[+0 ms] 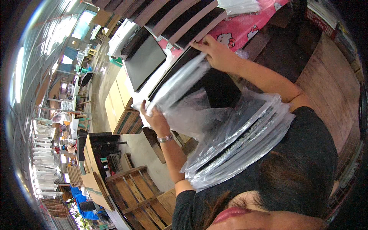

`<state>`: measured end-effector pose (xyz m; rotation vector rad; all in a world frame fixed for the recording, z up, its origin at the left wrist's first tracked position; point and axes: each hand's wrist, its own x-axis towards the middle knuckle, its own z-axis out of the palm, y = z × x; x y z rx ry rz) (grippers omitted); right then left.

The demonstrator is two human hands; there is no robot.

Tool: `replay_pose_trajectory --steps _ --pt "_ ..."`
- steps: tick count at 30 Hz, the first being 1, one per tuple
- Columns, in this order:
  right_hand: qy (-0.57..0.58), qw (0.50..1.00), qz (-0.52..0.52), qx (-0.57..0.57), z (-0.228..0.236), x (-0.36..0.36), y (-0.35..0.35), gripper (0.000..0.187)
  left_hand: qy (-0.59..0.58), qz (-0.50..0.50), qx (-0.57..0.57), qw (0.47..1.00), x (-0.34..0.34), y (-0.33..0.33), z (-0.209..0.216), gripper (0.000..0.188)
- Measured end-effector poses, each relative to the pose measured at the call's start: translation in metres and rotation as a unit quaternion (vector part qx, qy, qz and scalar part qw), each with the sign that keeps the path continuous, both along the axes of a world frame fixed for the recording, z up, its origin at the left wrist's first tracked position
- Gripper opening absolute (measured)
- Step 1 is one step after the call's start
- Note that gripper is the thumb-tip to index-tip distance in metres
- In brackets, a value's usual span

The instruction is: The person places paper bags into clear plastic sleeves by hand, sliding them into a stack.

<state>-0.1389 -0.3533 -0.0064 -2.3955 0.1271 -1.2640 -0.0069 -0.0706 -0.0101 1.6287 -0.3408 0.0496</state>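
Note:
A clear plastic bag (180,82) stretches between my two hands, above a black flat panel (184,69). At the far end, my right hand (220,55) is closed with the fingertips pinching at the bag's edge, beside a corner of the panel. My left hand (156,120), with a metal watch at the wrist, grips the near end of the bag, its index finger raised. Whether the panel is partly inside the bag, I cannot tell. Against my body lies a thick sheaf of clear plastic bags (245,147), fanned in layers.
Several dark panels (172,19) stand in a row at the top, by a pink printed cloth (245,28). Another black panel (145,63) lies left of my hands, above cardboard boxes (117,96). A wooden pallet (140,195) is at lower left. Brown boards (326,84) are at right.

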Motion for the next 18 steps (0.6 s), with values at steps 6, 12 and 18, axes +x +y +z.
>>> replay_pose_trajectory --steps 6,12,18 --pt "0.074 0.984 0.109 0.121 0.018 -0.064 0.008 0.031 -0.236 0.012 0.196 0.952 -0.072 0.031 0.007 0.046" --pt "0.262 0.774 0.349 0.458 0.035 -0.091 -0.02 0.018 0.012 -0.177 0.139 0.974 -0.063 0.077 0.037 0.017" --pt "0.372 0.601 0.341 0.62 -0.123 -0.061 -0.058 0.026 0.325 -0.34 0.248 0.847 -0.002 0.102 -0.082 0.024"
